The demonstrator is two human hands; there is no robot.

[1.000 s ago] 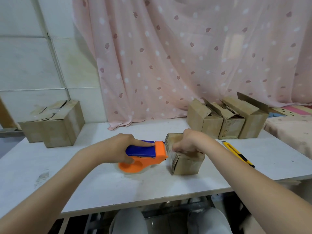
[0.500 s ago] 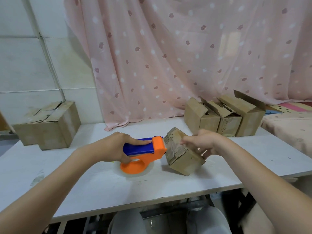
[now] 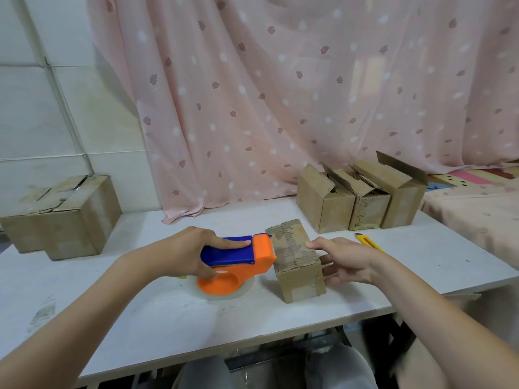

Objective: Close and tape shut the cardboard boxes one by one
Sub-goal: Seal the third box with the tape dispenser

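We see the small closed cardboard box (image 3: pixel 295 259) standing on the white worktop (image 3: pixel 140 318), near the middle and a little toward the front edge. Our left hand (image 3: pixel 188 254) grips the blue handle of the orange tape dispenser (image 3: pixel 238 265), the fingers curled round it and the forefinger laid straight along the top. The orange head of the dispenser touches the left side of the box, at its top edge. Our right hand (image 3: pixel 345 261) is on the right side of the box, the fingers nearly straight; the thumb presses on the top and the other fingers lie against the right wall. A yellow utility knife (image 3: pixel 368 242) lies just behind this hand. Three open boxes (image 3: pixel 362 197) stand in a row at the back right of the worktop, in front of the pink curtain (image 3: pixel 280 94). Two closed boxes (image 3: pixel 59 214) stand at the back left corner.
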